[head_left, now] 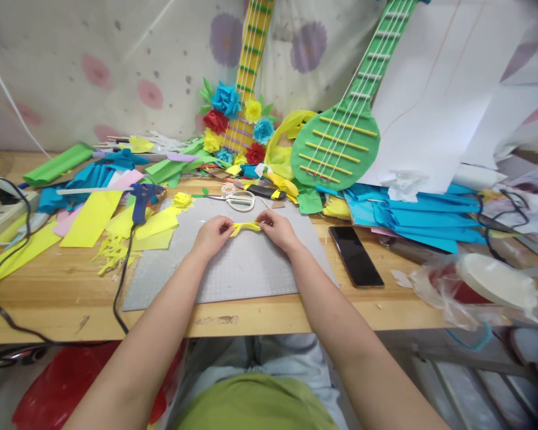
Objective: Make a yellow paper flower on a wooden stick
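A narrow yellow paper strip [246, 227] is stretched between my two hands, above the grey cutting mat [251, 275]. My left hand [213, 237] pinches its left end, and my right hand [278, 229] pinches the other end. Just beyond the hands lie white-handled scissors [242, 201], and left of them a small yellow paper flower [182, 201]. A blue glue gun [140, 202] rests on yellow paper sheets [94, 221] to the left, its black cord running toward the table edge.
A green paper-covered instrument [336, 146] and a yellow one [251, 65] with paper flowers lean at the back. Right of the mat lies a phone [356, 255]. Blue paper [421, 218] and a plastic-wrapped roll [488, 280] are farther right. A power strip [4, 215] sits far left.
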`<state>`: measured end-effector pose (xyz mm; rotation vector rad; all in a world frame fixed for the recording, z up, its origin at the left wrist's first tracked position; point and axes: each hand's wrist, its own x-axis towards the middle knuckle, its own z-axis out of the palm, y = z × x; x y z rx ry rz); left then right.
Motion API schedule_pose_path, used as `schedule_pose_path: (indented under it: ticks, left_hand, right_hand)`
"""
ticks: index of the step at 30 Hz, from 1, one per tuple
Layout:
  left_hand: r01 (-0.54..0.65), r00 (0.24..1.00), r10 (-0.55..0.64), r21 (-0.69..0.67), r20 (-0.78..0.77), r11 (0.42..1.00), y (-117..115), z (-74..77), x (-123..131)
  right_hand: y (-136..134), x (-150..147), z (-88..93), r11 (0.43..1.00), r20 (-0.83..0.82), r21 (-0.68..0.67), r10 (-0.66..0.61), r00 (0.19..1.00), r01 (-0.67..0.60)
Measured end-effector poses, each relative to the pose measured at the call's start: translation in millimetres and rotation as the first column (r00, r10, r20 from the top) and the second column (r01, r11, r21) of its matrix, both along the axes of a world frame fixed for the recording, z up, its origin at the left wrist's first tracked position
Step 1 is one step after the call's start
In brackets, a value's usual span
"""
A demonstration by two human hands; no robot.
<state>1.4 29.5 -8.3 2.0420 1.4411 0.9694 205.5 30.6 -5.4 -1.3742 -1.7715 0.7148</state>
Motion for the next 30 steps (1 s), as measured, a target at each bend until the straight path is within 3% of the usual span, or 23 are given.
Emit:
schedule_pose_path:
  ticks: [18, 30]
  left_hand:
    - [0.0, 0.987, 0.007, -0.044, 0.158, 0.999, 2.8, -7.0, -4.7]
    - [-0.033, 0.985, 0.046, -0.076, 0.167, 0.997, 0.7, -3.9, -4.3]
  right_hand:
    - [4.5, -1.5, -6.5, 0.999, 0.017, 0.02, -0.048, 0.999, 0.047]
    - [2.9, -1.0, -3.7, 0.999, 0.007, 0.043, -0.025, 1.0, 0.025]
